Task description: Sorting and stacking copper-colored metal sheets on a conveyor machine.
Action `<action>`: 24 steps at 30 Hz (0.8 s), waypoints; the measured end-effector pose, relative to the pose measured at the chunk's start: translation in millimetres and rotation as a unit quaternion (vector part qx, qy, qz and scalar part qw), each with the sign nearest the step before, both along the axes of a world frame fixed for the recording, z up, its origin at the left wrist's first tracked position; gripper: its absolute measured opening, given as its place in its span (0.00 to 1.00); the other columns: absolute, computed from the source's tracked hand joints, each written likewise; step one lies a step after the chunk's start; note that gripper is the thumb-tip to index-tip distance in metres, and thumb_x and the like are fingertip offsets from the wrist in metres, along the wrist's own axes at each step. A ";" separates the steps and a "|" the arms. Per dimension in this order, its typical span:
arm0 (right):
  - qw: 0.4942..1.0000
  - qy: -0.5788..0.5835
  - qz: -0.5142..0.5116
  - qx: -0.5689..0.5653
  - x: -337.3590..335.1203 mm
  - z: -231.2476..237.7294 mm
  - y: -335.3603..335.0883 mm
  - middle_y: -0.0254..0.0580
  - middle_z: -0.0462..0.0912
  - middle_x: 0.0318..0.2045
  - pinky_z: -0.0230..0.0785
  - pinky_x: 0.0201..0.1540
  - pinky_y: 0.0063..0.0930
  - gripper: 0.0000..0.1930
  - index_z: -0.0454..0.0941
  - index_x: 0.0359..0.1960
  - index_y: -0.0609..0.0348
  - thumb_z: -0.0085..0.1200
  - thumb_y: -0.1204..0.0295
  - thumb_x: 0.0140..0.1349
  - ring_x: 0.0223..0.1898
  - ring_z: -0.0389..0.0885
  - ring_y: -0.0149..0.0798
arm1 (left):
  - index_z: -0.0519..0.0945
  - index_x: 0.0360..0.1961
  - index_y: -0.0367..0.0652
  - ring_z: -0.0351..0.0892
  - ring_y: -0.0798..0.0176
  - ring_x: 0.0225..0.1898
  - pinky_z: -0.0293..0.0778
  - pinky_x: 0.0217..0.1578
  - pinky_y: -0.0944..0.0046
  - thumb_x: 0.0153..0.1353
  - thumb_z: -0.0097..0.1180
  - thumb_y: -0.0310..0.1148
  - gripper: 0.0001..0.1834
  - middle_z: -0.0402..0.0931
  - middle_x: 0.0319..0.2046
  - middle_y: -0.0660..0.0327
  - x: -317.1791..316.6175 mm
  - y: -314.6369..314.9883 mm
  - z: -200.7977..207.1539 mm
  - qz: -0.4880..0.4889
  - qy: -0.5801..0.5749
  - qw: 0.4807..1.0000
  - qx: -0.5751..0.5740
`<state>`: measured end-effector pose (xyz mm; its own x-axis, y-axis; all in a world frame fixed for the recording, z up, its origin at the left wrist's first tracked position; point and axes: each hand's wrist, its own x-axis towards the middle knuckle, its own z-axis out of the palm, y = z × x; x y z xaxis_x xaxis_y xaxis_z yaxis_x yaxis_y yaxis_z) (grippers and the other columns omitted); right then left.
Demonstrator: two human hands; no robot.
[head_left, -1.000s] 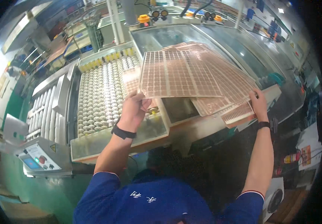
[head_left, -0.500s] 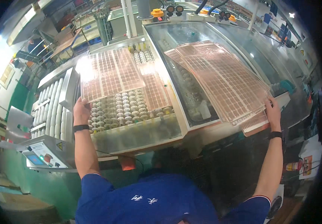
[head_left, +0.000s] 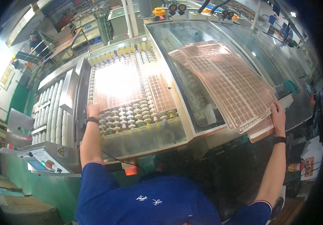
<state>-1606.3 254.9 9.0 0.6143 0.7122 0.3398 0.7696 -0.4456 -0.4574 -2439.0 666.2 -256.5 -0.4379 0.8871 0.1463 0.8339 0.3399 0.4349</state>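
My left hand (head_left: 93, 110) is closed on the near left corner of a thin copper-coloured panel (head_left: 109, 95) with a grid pattern. The panel is low over the rows of wheeled rollers (head_left: 131, 112), and glare washes out most of its surface. Whether it rests fully on the wheels cannot be told. Just to its right, a narrower copper panel (head_left: 160, 92) lies on the rollers. My right hand (head_left: 278, 116) grips the right edge of a fanned stack of similar panels (head_left: 229, 80), near its front corner. The stack lies on the machine's transparent cover (head_left: 191, 95).
White rollers (head_left: 49, 112) fill the conveyor section at left. Below it stands a control box (head_left: 43, 161) with a screen and buttons. A pale rim (head_left: 178, 108) divides the wheel bed from the covered section. An orange-red object (head_left: 131, 170) hangs under the front edge.
The panel in my left hand has come down toward the rollers, uncovering the wheels behind it. My left hand has shifted slightly right and down. My right hand stays at the stack's edge.
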 end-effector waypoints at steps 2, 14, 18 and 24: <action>1.000 0.005 -0.006 -0.009 1.2 0.3 2.7 0.50 0.76 0.62 0.64 0.64 0.38 0.28 0.74 0.62 0.64 0.52 0.54 0.69 0.62 0.74 0.50 | 0.79 0.56 0.33 0.82 0.43 0.47 0.76 0.49 0.51 0.57 0.63 0.49 0.33 0.82 0.47 0.42 28.1 -12.2 20.9 -0.129 -0.015 0.991 -0.042; 1.000 0.011 0.001 0.013 11.6 -11.8 10.7 0.52 0.74 0.64 0.61 0.68 0.38 0.29 0.74 0.62 0.65 0.53 0.54 0.68 0.66 0.71 0.52 | 0.77 0.61 0.41 0.70 0.42 0.65 0.68 0.63 0.46 0.51 0.65 0.61 0.43 0.73 0.61 0.43 127.8 -24.5 65.0 -0.122 0.084 0.984 -0.099; 1.000 -0.003 -0.002 0.023 5.7 -10.1 10.6 0.54 0.76 0.63 0.63 0.66 0.37 0.28 0.75 0.61 0.65 0.53 0.55 0.68 0.64 0.73 0.52 | 0.78 0.60 0.41 0.72 0.40 0.63 0.70 0.61 0.46 0.50 0.65 0.61 0.43 0.74 0.60 0.42 135.8 -20.1 65.6 -0.134 0.070 0.987 -0.060; 0.999 -0.035 0.001 0.036 -1.8 -4.1 6.6 0.53 0.82 0.54 0.70 0.57 0.37 0.26 0.79 0.57 0.61 0.56 0.56 0.63 0.54 0.81 0.50 | 0.73 0.64 0.36 0.66 0.42 0.67 0.63 0.66 0.47 0.58 0.60 0.59 0.42 0.70 0.64 0.43 161.4 -11.6 67.8 -0.175 0.107 0.976 -0.074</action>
